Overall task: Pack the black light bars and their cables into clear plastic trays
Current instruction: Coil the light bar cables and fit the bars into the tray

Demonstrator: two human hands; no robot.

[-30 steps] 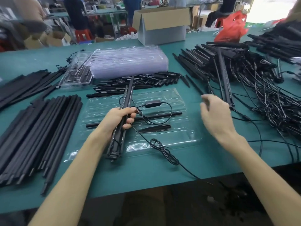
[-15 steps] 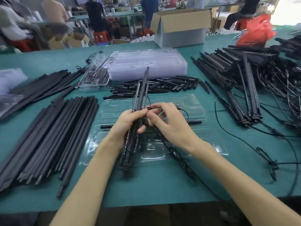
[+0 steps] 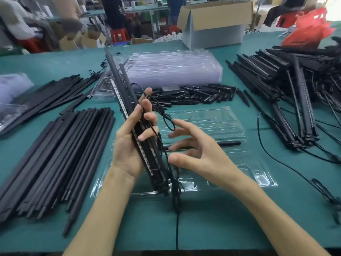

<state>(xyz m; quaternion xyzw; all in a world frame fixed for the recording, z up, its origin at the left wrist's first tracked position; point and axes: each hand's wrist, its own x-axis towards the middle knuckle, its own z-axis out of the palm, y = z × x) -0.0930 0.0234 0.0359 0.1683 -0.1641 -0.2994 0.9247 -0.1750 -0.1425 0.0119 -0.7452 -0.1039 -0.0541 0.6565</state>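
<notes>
Bright even overhead light, soft shadows, wide-angle edge distortion, blurry bkgd.

the left hand (image 3: 129,145) now holds the light bars (image 3: 118,78) raised off the clear tray (image 3: 221,122), palm turned up, with their far end leaning left instead of right. the right hand (image 3: 199,156), which was pinching at the cable (image 3: 167,119) a moment ago, now spreads its fingers just beside the loop.

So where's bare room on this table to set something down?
Bare green tabletop along the near edge, in front of the open clear plastic tray, split by one black cable. Crowded: black rod stack left, tangled black light-bar heap right.
</notes>
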